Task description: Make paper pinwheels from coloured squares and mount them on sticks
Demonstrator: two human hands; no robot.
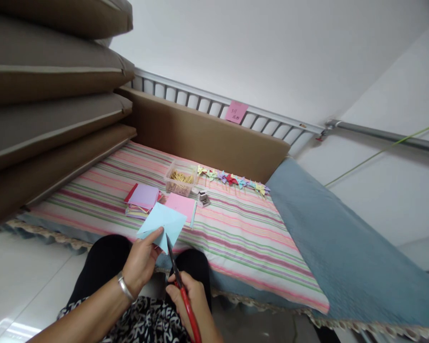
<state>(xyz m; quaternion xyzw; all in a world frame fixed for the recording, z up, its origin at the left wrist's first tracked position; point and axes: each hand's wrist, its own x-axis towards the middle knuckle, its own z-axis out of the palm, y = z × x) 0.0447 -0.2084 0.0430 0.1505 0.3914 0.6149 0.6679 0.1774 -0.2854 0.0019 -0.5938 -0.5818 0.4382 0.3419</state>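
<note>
My left hand [141,259] pinches the lower corner of a light blue square of paper [162,223], held up over the bed's front edge. My right hand [189,297] grips red-handled scissors [180,286], and their dark blades reach up into the paper's lower edge. A silver bangle sits on my left wrist. Behind the paper, on the striped sheet [236,233], lie a stack of coloured paper squares [143,197] and a pink sheet [180,205].
A clear plastic box of thin wooden sticks [180,180] stands behind the papers, a small stapler-like metal thing [203,199] beside it. A row of small paper pinwheels [232,180] lines the brown headboard. Brown cushions are stacked at left; a blue blanket lies at right.
</note>
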